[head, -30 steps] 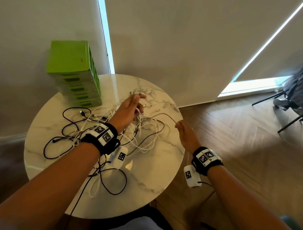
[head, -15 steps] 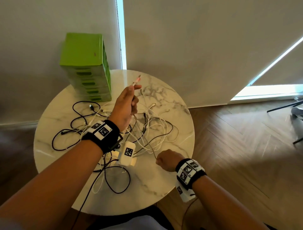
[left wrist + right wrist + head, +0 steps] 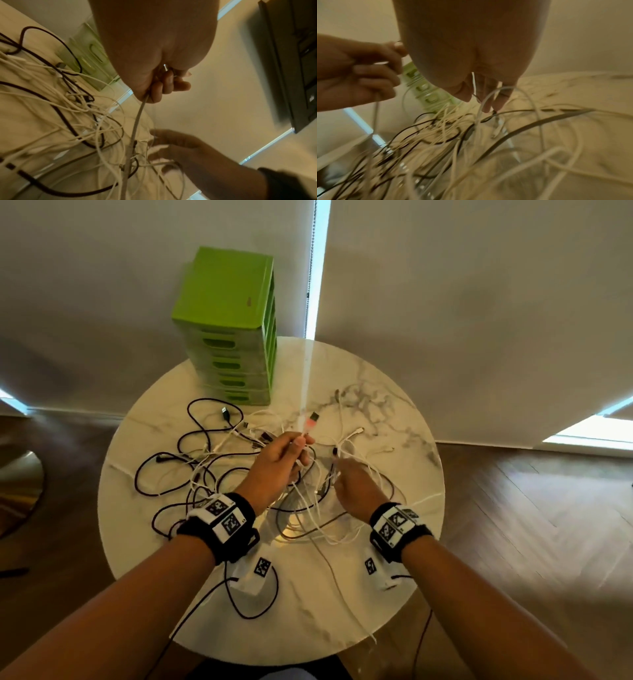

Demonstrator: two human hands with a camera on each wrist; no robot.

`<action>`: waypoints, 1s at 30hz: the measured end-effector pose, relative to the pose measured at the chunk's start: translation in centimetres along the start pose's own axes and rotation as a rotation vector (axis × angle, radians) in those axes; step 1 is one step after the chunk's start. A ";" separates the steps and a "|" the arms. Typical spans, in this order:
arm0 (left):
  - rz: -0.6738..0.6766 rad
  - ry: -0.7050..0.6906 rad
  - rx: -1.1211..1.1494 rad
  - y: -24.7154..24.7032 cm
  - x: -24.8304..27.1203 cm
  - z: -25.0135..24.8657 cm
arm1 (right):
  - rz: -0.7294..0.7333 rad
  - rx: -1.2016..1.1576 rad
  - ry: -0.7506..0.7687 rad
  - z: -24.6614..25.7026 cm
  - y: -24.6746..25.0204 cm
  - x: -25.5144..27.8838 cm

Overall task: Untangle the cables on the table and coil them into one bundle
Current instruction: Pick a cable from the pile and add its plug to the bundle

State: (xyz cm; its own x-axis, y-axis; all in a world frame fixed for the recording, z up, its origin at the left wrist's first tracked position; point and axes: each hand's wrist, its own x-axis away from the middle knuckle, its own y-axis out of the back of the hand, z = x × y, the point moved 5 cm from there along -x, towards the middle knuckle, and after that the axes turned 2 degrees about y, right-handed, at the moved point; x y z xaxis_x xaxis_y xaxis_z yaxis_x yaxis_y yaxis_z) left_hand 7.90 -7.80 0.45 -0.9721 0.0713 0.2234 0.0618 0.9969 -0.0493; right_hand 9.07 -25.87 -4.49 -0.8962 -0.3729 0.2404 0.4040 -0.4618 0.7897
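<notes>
A tangle of black and white cables (image 3: 205, 467) lies spread over the round marble table (image 3: 308, 621). My left hand (image 3: 298, 446) is raised just above the middle of the tangle. Its fingers (image 3: 163, 86) curl round a pale cable (image 3: 137, 121) whose pink-lit USB plug (image 3: 312, 419) sticks out above the thumb. My right hand (image 3: 337, 470) is close beside it, low over the white loops. A thin white cable (image 3: 473, 82) runs up between its thumb and fingers (image 3: 488, 100), and a thicker white loop crosses in front of them.
A green drawer unit (image 3: 229, 337) stands at the back left of the table against the wall. Cable ends trail over the table's front edge. Wooden floor (image 3: 531, 508) lies to the right, and a window blind hangs behind.
My right hand has gone from near the table's front edge forward into the tangle, next to the left hand. The left hand still holds the plug end, a little lower.
</notes>
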 end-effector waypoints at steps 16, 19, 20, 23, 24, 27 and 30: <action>-0.036 0.012 -0.108 0.3 -1.9 0.4 | 0.223 0.017 -0.372 -4.7 -1.0 -6.0; -0.053 0.002 -0.131 0.5 -1.9 0.6 | 0.165 0.078 -0.360 -4.7 -1.6 -7.1; -0.062 0.006 -0.124 0.6 -1.8 0.7 | 0.164 0.081 -0.369 -4.6 -1.8 -7.2; -0.070 0.015 -0.102 0.6 -1.8 1.2 | 0.179 0.093 -0.374 -4.9 -2.5 -7.6; -0.069 0.018 -0.107 0.6 -1.8 1.3 | 0.188 0.099 -0.373 -5.0 -2.8 -7.7; -0.069 0.048 -0.073 0.3 -1.5 1.6 | 0.199 0.037 -0.382 -5.0 -2.9 -8.0; -0.082 0.074 -0.028 0.3 -1.4 1.9 | 0.095 -0.136 -0.380 -4.5 -1.0 -7.8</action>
State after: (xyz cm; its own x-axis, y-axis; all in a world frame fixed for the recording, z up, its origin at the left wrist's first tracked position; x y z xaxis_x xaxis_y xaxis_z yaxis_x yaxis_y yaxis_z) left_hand 8.82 -7.65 -1.75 -0.9548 -0.0093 0.2970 -0.0101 0.9999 -0.0011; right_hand 16.54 -26.12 -9.67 -0.8473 -0.1067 0.5203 0.4859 -0.5511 0.6784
